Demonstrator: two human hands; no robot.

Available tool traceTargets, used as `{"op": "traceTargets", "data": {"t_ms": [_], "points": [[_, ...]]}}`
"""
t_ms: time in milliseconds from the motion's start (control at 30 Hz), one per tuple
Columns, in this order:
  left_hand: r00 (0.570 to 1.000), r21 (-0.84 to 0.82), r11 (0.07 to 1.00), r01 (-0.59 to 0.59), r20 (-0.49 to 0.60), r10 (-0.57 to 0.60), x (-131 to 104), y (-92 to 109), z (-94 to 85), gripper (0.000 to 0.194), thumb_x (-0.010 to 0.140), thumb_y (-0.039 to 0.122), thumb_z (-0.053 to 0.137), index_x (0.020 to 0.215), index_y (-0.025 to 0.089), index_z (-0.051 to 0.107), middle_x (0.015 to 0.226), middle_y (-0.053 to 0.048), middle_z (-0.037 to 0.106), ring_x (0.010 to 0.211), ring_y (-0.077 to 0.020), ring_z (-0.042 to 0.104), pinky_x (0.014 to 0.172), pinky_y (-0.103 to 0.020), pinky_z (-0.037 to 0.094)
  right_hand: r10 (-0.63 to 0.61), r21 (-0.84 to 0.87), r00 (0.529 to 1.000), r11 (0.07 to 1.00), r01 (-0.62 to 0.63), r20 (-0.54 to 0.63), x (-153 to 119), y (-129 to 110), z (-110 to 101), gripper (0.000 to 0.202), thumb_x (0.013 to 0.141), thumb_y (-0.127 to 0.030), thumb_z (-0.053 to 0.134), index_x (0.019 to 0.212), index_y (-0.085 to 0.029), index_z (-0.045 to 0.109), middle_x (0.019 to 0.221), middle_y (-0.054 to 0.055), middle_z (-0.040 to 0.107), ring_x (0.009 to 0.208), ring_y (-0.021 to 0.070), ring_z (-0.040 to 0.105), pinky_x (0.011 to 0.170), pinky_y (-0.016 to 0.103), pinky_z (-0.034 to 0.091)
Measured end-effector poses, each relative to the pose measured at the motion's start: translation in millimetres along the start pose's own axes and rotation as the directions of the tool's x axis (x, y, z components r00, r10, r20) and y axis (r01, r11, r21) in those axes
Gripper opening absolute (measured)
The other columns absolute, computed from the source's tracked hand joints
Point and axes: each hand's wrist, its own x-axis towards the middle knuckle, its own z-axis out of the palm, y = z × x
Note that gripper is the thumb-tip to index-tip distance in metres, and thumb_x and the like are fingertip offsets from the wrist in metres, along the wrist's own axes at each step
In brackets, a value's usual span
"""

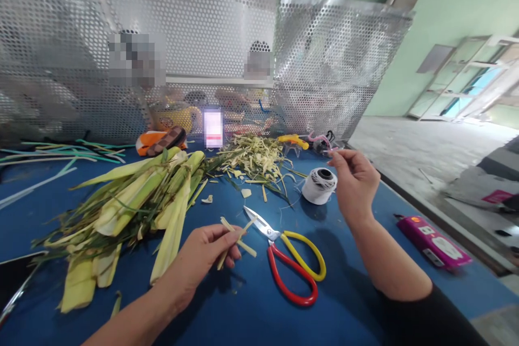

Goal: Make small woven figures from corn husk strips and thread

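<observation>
My left hand (213, 248) pinches several short, pale strips of corn husk (248, 248) that cross one another over the blue table. Raised at the right, my right hand (357, 181) has thumb and forefinger pressed together; anything between them is too fine to make out. Just left of it stands a white spool of thread (317, 188), with a thin loose thread on the table beside it. Scissors (271, 235) with one red and one yellow handle lie slightly spread between my hands. A pile of green and yellow corn husks (133, 211) lies left of my left hand.
Shredded husk (259, 157) is heaped at the back by a perforated metal screen (219, 21). A lit phone (213, 128) leans there, with a yellow-handled tool (294, 141) farther right. A purple packet (433, 243) lies near the right edge. People are behind the screen.
</observation>
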Motion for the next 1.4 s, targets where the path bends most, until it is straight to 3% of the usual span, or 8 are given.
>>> {"op": "traceTargets", "data": {"t_ms": [233, 333, 533, 933, 1067, 1167, 1300, 1400], "points": [[0.998, 0.116, 0.992, -0.051, -0.037, 0.056, 2.1, 1.2, -0.9, 0.049, 0.068, 0.053, 0.065, 0.096, 0.014, 0.071, 0.062, -0.003, 0.064, 0.056, -0.0148, 0.054, 0.057, -0.026, 0.043, -0.01, -0.326, 0.995, 0.945, 0.043, 0.104, 41.7, 39.6, -28.7, 0.019, 0.081, -0.031, 0.055, 0.083, -0.018, 0.069, 0.071, 0.002, 0.068, 0.067, 0.0173, 0.059, 0.064, 0.028, 0.044], [0.99, 0.24, 0.964, -0.113, -0.052, 0.129, 3.5, 1.9, -3.2, 0.048, 0.07, 0.052, 0.063, 0.099, 0.015, 0.072, 0.063, -0.003, 0.066, 0.06, -0.0168, 0.058, 0.061, -0.027, 0.047, 0.337, -0.69, 0.845, 0.722, 0.052, 0.416, 56.5, 73.6, -44.3, 0.016, 0.077, -0.027, 0.058, 0.082, -0.022, 0.073, 0.077, 0.003, 0.071, 0.072, 0.0192, 0.061, 0.063, 0.028, 0.041], [0.947, 0.502, 0.825, -0.259, -0.034, 0.318, 4.5, 0.7, -7.6, 0.033, 0.073, 0.045, 0.062, 0.096, 0.027, 0.077, 0.088, -0.003, 0.076, 0.086, -0.0253, 0.068, 0.083, -0.03, 0.05, 0.478, -0.735, 0.716, 0.674, 0.072, 0.509, 49.7, 108.6, -46.4, 0.015, 0.074, -0.033, 0.065, 0.075, -0.02, 0.074, 0.06, 0.004, 0.067, 0.061, 0.0183, 0.06, 0.058, 0.027, 0.039], [0.887, 0.568, 0.738, -0.365, -0.028, 0.46, 3.2, 9.4, -12.8, 0.019, 0.072, 0.04, 0.063, 0.08, 0.029, 0.076, 0.105, -0.001, 0.074, 0.104, -0.0264, 0.064, 0.099, -0.032, 0.042, 0.373, -0.628, 0.883, 0.769, -0.122, 0.285, 55.4, 87.1, -39.3, 0.021, 0.081, -0.022, 0.047, 0.091, -0.015, 0.065, 0.076, 0.009, 0.069, 0.072, 0.0208, 0.064, 0.064, 0.03, 0.044], [0.934, 0.455, 0.833, -0.314, -0.007, 0.356, 4.2, 8.5, -11.5, 0.026, 0.074, 0.042, 0.06, 0.083, 0.023, 0.075, 0.084, -0.004, 0.074, 0.079, -0.0215, 0.066, 0.078, -0.029, 0.049, 0.304, -0.214, 0.893, 0.946, -0.243, 0.333, 50.4, 55.1, -30.6, 0.034, 0.079, -0.033, 0.053, 0.104, -0.012, 0.061, 0.08, 0.006, 0.068, 0.062, 0.0155, 0.062, 0.063, 0.03, 0.049], [0.976, 0.256, 0.942, -0.216, 0.052, 0.21, 7.3, 4.8, -11.3, 0.037, 0.076, 0.045, 0.058, 0.092, 0.015, 0.072, 0.063, -0.002, 0.065, 0.056, -0.0146, 0.057, 0.058, -0.025, 0.045, 0.287, 0.193, 0.827, 0.886, -0.421, 0.483, 32.8, 22.8, -20.6, 0.035, 0.067, -0.038, 0.068, 0.093, -0.015, 0.064, 0.07, 0.0, 0.064, 0.054, 0.013, 0.059, 0.058, 0.03, 0.048], [0.968, 0.402, 0.885, -0.237, 0.024, 0.248, 7.3, 9.9, -16.3, 0.041, 0.075, 0.051, 0.059, 0.092, 0.016, 0.072, 0.07, -0.004, 0.068, 0.063, -0.0171, 0.06, 0.061, -0.026, 0.046, 0.261, 0.234, 0.649, 0.785, -0.573, 0.714, -6.0, -17.0, -3.2, 0.028, 0.065, -0.036, 0.072, 0.083, -0.017, 0.061, 0.064, -0.003, 0.061, 0.054, 0.0121, 0.06, 0.054, 0.027, 0.044], [0.797, 0.546, 0.732, -0.408, -0.178, 0.577, 2.3, 25.4, -14.7, 0.04, 0.072, 0.05, 0.066, 0.099, 0.022, 0.071, 0.104, -0.008, 0.07, 0.098, -0.0245, 0.061, 0.084, -0.031, 0.047, 0.202, 0.206, 0.521, 0.756, -0.621, 0.83, -33.1, -36.5, 8.4, 0.024, 0.067, -0.034, 0.071, 0.079, -0.017, 0.059, 0.062, -0.004, 0.059, 0.054, 0.012, 0.06, 0.055, 0.026, 0.043]]}}
